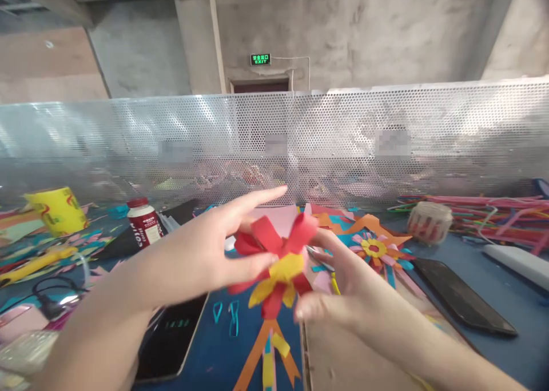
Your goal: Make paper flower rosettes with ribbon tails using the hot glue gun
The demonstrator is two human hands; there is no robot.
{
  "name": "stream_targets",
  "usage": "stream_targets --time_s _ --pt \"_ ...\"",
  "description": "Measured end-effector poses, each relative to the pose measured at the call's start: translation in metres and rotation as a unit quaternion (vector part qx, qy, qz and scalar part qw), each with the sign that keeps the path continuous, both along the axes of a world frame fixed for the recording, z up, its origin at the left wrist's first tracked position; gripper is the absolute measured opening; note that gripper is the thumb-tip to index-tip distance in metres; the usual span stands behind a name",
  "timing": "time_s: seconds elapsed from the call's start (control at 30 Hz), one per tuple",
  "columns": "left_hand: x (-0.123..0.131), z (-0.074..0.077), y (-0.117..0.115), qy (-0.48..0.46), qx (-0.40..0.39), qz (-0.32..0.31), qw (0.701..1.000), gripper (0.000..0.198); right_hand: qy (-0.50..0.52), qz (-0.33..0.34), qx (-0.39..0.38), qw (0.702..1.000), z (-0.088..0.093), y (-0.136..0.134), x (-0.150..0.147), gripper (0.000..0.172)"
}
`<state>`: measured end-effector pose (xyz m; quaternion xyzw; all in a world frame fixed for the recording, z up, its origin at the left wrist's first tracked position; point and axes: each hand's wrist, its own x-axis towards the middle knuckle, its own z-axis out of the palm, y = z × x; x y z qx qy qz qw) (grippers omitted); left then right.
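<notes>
A red and yellow paper flower is held up in front of me, slightly blurred. Orange, yellow and blue paper strips hang below it. My left hand grips its left side, thumb pressed on the front near the yellow middle and index finger stretched out above. On the right, my right hand curls round the petals, its thumb at their lower edge and its other fingers partly hidden behind. Small blue paper loops lie on the blue table under my left hand.
A second paper flower lies at right behind a black phone. Another phone sits under my left forearm. A bottle, a yellow roll, a yellow cutter and paper scraps stand leftward. A perforated metal screen closes the back.
</notes>
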<state>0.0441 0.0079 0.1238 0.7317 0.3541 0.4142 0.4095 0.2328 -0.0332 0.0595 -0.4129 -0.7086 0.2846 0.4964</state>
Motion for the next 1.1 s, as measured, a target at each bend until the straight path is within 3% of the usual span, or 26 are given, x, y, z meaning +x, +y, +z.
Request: stream_targets --time_s 0.07,0.17,0.2,0.3,0.4,0.5,0.63,0.73,0.8,0.87,0.97,1.1 --pt "-0.007 -0.001 0.015 0.107 0.022 0.011 0.994 0.061 -0.051 -0.006 -0.059 0.997 -0.006 0.017 0.007 0.068" --pt "-0.008 -0.015 0.041 0.196 0.041 -0.002 0.980 0.042 -0.065 0.008 -0.118 0.991 -0.002 0.032 0.019 0.018" --pt "-0.008 -0.024 0.047 0.206 0.062 -0.003 0.977 0.032 -0.060 -0.008 -0.121 0.991 0.002 0.035 0.024 0.015" --pt "-0.006 -0.052 0.056 0.207 0.087 -0.005 0.975 0.019 -0.074 -0.054 -0.091 0.992 0.011 0.040 0.040 0.021" --pt "-0.005 -0.075 0.057 0.155 0.008 -0.008 0.988 0.023 -0.184 -0.031 -0.032 0.982 0.010 0.045 0.052 0.034" --pt "-0.004 -0.086 0.058 0.105 -0.051 -0.008 0.993 0.026 -0.257 -0.035 0.037 0.965 -0.004 0.052 0.053 0.027" --pt "-0.002 -0.090 0.055 0.084 -0.033 -0.028 0.996 0.025 -0.243 -0.027 0.076 0.967 -0.027 0.063 0.037 0.043" --pt "-0.003 -0.095 0.052 0.083 0.003 -0.036 0.996 0.022 -0.222 -0.054 0.131 0.965 -0.040 0.069 0.023 0.020" --pt "-0.004 -0.100 0.051 0.042 -0.004 -0.036 0.998 0.032 -0.214 -0.083 0.179 0.957 -0.045 0.070 0.017 0.003" --pt "-0.006 -0.105 0.051 -0.041 -0.047 -0.021 0.998 0.043 -0.206 -0.118 0.230 0.944 -0.047 0.068 0.016 0.005" --pt "-0.005 -0.111 0.051 -0.178 -0.171 -0.013 0.969 0.034 -0.242 -0.166 0.338 0.894 -0.050 0.061 0.017 0.011" --pt "0.002 -0.112 0.044 -0.212 -0.322 -0.082 0.919 0.039 -0.353 -0.177 0.509 0.765 -0.060 0.054 0.018 0.013"
